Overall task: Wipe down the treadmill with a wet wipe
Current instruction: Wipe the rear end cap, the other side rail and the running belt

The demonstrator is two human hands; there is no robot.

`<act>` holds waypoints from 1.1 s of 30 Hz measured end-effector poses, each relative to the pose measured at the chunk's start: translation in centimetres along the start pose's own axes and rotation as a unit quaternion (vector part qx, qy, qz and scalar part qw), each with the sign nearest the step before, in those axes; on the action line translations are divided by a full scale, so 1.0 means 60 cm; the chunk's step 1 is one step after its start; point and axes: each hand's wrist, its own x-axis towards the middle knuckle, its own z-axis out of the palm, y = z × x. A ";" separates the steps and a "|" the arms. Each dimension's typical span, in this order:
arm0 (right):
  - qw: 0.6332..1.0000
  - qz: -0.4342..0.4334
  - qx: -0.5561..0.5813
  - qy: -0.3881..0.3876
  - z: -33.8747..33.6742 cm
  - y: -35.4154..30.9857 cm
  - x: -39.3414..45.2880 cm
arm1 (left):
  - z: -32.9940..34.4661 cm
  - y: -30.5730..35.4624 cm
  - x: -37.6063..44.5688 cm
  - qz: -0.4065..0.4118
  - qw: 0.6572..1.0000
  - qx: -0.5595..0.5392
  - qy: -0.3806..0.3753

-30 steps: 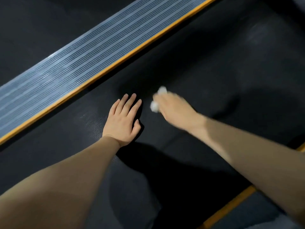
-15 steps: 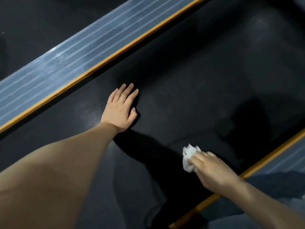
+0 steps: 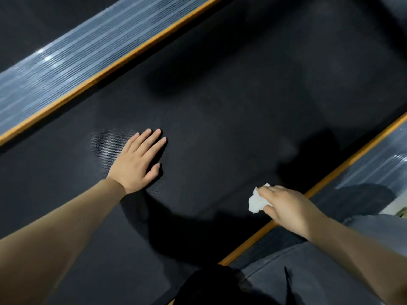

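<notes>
Right hand (image 3: 288, 208) low on the belt, fingers (image 3: 267, 190) curled over a crumpled white wipe (image 3: 256, 201) and pressing it flat to the surface, just inside the orange strip (image 3: 330, 177) on that side. Left hand (image 3: 137, 161) well apart from it, farther out on the belt, fingers (image 3: 154, 137) straight and close together, palm down, holding nothing, apparently bracing.

Beyond both hands, wide black treadmill belt (image 3: 231, 128), fine dotted texture showing where light catches beside the left fingers. Past the left fingers, a second orange strip (image 3: 92, 78) and a ribbed grey side rail (image 3: 66, 56); behind the right wrist, the matching ribbed rail (image 3: 374, 164), partly in shadow.

Judged mid-task: wiping of the belt under way near its right edge. No clear wet streaks or sheen visible, so cleaned and uncleaned areas cannot be told apart. Side rails and anything out of view probably left to do.

Wipe bunched into a small wad, mostly hidden under the fingers, white with no dirt visible.
</notes>
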 end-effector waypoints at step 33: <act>0.957 -0.137 -0.017 0.254 -0.276 -0.162 0.487 | 0.007 -0.010 0.008 -0.005 1.000 -0.001 -0.002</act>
